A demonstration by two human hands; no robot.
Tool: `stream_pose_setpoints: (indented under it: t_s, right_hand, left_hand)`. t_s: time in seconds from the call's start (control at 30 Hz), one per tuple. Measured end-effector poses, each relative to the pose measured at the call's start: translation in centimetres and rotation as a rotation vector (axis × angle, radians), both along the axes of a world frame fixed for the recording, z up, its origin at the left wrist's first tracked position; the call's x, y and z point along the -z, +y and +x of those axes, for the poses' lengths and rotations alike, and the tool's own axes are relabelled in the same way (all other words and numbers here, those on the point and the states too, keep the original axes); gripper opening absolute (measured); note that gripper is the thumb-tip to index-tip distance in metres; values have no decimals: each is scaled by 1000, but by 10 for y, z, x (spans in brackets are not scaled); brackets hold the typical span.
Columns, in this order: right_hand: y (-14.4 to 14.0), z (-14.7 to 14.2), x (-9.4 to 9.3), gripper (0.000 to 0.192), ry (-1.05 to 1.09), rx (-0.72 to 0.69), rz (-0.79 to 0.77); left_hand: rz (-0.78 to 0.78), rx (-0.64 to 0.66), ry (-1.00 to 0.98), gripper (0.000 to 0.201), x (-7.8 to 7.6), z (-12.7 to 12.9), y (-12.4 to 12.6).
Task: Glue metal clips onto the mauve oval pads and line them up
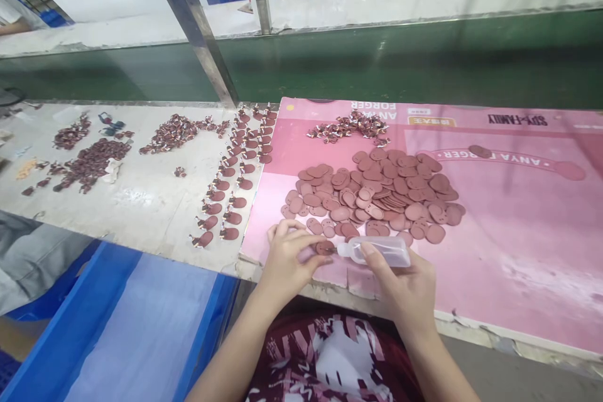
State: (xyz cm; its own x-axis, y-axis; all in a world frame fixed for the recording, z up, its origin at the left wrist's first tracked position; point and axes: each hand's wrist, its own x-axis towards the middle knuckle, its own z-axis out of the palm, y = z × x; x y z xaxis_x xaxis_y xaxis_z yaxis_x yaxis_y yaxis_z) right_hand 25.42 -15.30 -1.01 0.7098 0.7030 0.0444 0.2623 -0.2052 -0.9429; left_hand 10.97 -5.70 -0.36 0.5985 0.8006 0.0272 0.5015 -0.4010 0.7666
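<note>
My left hand [289, 259] pinches a brown oval disc [324, 247] near the front edge of the pink board. In my right hand [409, 289] lies a clear squeeze bottle [384, 251], tilted on its side with its nozzle pointing left. The nozzle tip is at the disc's right side; whether it touches is too small to tell. Just beyond both hands spreads a heap of brown oval discs [391, 185], many with small holes. Behind that heap sits a pile of small brown-and-white figure parts [353, 125].
Left of the pink board [527, 226], rows of discs with small figures attached [230, 217] stand on the pale table [155, 201]. Piles of small brown parts [97, 160] lie farther left. A metal post [207, 56] rises behind. A blue bin [141, 320] is below the table edge.
</note>
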Motion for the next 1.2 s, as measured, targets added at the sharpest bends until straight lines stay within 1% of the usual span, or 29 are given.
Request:
stream_pose_setpoints:
  t_s: [0.17,0.33,0.57,0.77,0.97,1.2]
  right_hand:
    - [-2,1,4,29,-13,-10,0]
    - [-1,0,1,27,-8,-8,3]
    - [2,-3,-7,27,32,111,37]
    - [1,-3,-5,26,14,84,54]
    - [-4,0,2,27,-23,2,7]
    - [-5,-1,5,27,0,-5,19]
  left_hand:
    - [32,6,5,24,-1,0,0]
    - [53,16,7,26,1,-1,0]
    - [71,10,16,27,1,-1,0]
    - [85,5,9,27,2,-2,0]
    - [95,0,8,28,3,-2,0]
    - [94,-4,13,28,3,-1,0]
